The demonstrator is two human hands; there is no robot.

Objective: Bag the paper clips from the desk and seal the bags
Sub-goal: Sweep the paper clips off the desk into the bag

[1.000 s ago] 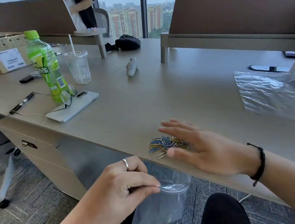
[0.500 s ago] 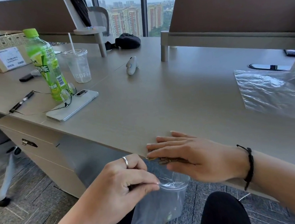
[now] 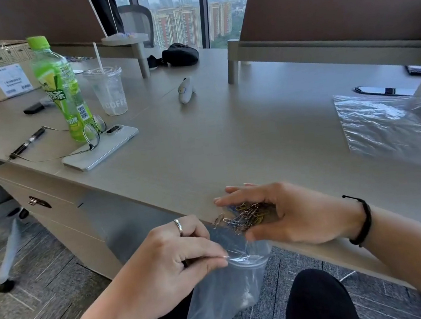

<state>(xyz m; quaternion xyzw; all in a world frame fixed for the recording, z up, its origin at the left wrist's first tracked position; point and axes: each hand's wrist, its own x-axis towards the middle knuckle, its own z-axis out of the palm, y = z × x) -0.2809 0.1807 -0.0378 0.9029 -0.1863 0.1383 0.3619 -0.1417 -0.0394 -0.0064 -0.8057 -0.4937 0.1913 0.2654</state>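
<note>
A tangle of paper clips point(image 3: 244, 215) hangs at the front edge of the desk point(image 3: 227, 136), cupped under my right hand point(image 3: 286, 213), whose curled fingers hold the bunch right above the mouth of a clear plastic bag point(image 3: 226, 288). My left hand point(image 3: 174, 263) pinches the bag's rim and keeps it open just below the desk edge. The bag hangs down in front of my knee. A second clear bag point(image 3: 383, 124) lies flat on the desk at the right.
On the left of the desk stand a green bottle point(image 3: 61, 89), a plastic cup point(image 3: 109, 90), a phone point(image 3: 101, 150) with glasses on it, and a pen point(image 3: 26, 143). A white device point(image 3: 185, 90) lies mid-desk. Brown partitions point(image 3: 338, 0) rise behind.
My right hand swept the paper clips across the desk to its front edge and now lifts the bunch over the bag's mouth. My left hand kept hold of the bag's rim.
</note>
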